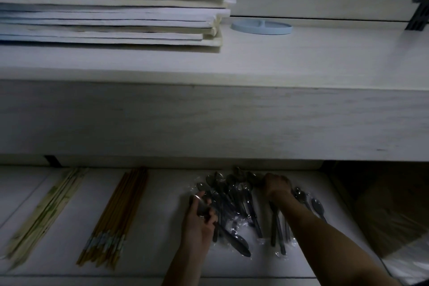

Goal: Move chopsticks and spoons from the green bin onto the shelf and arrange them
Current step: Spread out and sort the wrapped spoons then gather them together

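On the dim lower shelf lies a heap of dark metal spoons in clear plastic wrap. My left hand, with a ring on one finger, is closed on spoons at the heap's left edge. At the far right of the heap my right hand presses down with curled fingers on more spoons. Two wrapped spoons lie apart to the right of my right forearm. A bundle of brown chopsticks lies left of the spoons. A bundle of pale paper-wrapped chopsticks lies further left. The green bin is out of view.
The thick upper shelf board overhangs the lower shelf close above my hands. On it sit a stack of papers, a light blue round lid and a dark object. A brown cardboard box stands right of the lower shelf.
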Motion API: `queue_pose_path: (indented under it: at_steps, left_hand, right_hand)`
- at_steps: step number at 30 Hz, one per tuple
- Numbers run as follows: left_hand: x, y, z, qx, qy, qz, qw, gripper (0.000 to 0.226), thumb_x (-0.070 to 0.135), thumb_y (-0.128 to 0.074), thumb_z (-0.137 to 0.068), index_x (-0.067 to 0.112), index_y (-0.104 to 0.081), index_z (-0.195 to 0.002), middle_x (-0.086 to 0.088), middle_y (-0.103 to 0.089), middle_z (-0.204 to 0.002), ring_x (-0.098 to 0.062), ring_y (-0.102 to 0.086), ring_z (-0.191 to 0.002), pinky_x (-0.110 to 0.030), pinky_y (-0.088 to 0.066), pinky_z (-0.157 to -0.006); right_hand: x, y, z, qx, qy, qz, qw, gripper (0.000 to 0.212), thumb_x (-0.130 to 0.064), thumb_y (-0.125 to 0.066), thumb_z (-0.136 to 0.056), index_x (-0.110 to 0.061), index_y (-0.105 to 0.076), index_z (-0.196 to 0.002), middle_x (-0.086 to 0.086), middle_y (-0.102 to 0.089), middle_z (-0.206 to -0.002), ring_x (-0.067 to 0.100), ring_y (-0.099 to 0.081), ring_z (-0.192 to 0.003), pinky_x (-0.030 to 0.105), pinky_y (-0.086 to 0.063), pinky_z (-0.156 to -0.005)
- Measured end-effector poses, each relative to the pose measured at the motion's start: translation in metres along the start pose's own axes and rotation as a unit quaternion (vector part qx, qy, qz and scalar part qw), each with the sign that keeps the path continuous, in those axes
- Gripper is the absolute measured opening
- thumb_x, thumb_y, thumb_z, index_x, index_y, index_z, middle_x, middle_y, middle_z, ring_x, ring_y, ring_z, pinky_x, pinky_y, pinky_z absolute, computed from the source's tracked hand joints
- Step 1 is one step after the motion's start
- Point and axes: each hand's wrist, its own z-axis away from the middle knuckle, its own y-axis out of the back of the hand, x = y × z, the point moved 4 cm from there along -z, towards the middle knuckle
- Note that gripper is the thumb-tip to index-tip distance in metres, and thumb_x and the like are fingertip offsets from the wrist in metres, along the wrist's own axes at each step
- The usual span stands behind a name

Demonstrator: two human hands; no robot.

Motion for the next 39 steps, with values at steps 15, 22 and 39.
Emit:
queue_pose_path:
  at_steps: [15,22,39]
  left_hand:
    - [-0.003,-0.005,0.011,0.013,0.019,0.025,0.999,0.022,0.019,-0.042,-0.097,0.007,-0.058,-0.087,-0.011,-0.054,-0.083,-0.018,-0.051,-0.073,-0.024,-0.048,-0.062]
    - [-0.002,-0.011,0.021,-0.026,0.012,0.042,0.999,0.032,0.025,-0.037,-0.099,0.005,-0.061,-0.091,-0.017,-0.069,-0.086,-0.026,-0.066,-0.082,-0.039,-0.044,-0.094]
    - [-0.017,0.0,0.019,-0.054,0.006,0.104,0.993,0.054,0.026,-0.031,-0.097,0.013,-0.073,-0.066,-0.004,-0.069,-0.062,-0.015,-0.068,-0.056,-0.02,-0.057,-0.059]
  right_hand:
    - [-0.062,0.065,0.045,0.062,0.221,-0.446,0.865,0.023,-0.02,-0.053,-0.094,-0.016,-0.069,-0.11,0.005,-0.071,-0.102,0.014,-0.063,-0.093,0.029,-0.047,-0.089]
    - [-0.076,0.031,0.111,-0.113,0.218,-0.417,0.875,0.02,-0.009,-0.061,-0.087,-0.009,-0.061,-0.107,0.001,-0.064,-0.069,-0.003,-0.058,-0.054,0.019,-0.048,-0.071]
    - [-0.079,-0.008,0.143,0.07,0.165,-0.215,0.96,0.025,-0.036,-0.055,-0.088,-0.028,-0.068,-0.108,0.002,-0.07,-0.106,0.021,-0.065,-0.101,0.027,-0.05,-0.083]
